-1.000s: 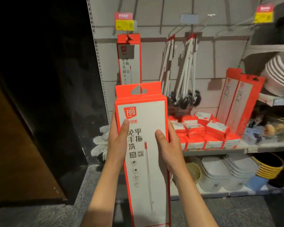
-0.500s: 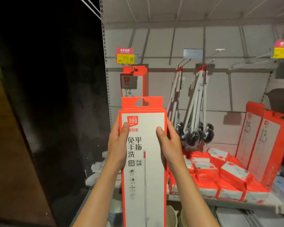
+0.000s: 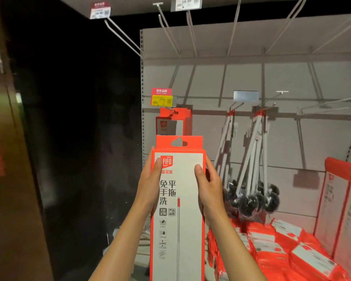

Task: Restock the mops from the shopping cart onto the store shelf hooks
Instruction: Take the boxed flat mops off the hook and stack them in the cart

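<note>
I hold a tall red-and-white mop box (image 3: pixel 179 199) upright in front of me, its hang tab with a cut-out hole at the top. My left hand (image 3: pixel 150 185) grips its left edge and my right hand (image 3: pixel 209 185) its right edge, thumbs on the front face. Just above and behind it, more of the same mop boxes (image 3: pixel 173 121) hang on a shelf hook under a red-and-yellow price tag (image 3: pixel 162 96). The box's bottom end is out of frame.
Long-handled brushes with black heads (image 3: pixel 251 179) hang to the right. Small red boxes (image 3: pixel 282 246) are piled on the shelf below, with two tall red boxes (image 3: pixel 340 203) leaning at far right. Bare wire hooks (image 3: pixel 170 31) stick out overhead. A dark gap lies left of the shelf.
The view has tilted upward and closer to the shelf. Both hands have raised the mop box toward the hanging boxes, keeping the same grip.
</note>
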{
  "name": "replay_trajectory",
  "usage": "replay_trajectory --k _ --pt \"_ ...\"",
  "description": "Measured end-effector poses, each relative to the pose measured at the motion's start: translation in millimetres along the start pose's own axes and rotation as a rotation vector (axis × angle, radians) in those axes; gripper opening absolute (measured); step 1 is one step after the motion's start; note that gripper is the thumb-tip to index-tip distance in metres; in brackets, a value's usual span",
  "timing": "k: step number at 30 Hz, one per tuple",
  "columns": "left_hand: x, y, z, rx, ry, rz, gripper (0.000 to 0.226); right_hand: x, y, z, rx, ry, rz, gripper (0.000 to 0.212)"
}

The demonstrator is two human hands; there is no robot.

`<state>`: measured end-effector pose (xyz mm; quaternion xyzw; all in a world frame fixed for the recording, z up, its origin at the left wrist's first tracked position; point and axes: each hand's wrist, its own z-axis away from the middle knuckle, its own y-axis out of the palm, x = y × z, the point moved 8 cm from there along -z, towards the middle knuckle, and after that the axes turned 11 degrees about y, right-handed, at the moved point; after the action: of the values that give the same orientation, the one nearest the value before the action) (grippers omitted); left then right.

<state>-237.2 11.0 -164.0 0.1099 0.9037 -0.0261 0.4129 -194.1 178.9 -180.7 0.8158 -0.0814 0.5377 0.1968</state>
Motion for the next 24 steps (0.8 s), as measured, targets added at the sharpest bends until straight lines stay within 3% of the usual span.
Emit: replay_trajectory --k 11,20,24 --pt "21 -10 -66 -0.063 0.017 0.006 0.036 -4 27 -71 0.011 0.023 0.027 0.05" --pt "55 -21 -126 -0.036 0.013 0.066 0.045 -13 51 -129 -0.004 -0.014 0.03 0.052" --pt "64 -30 -153 -0.026 0.045 0.077 0.038 -12 65 -151 -0.007 -0.049 0.031 0.052"
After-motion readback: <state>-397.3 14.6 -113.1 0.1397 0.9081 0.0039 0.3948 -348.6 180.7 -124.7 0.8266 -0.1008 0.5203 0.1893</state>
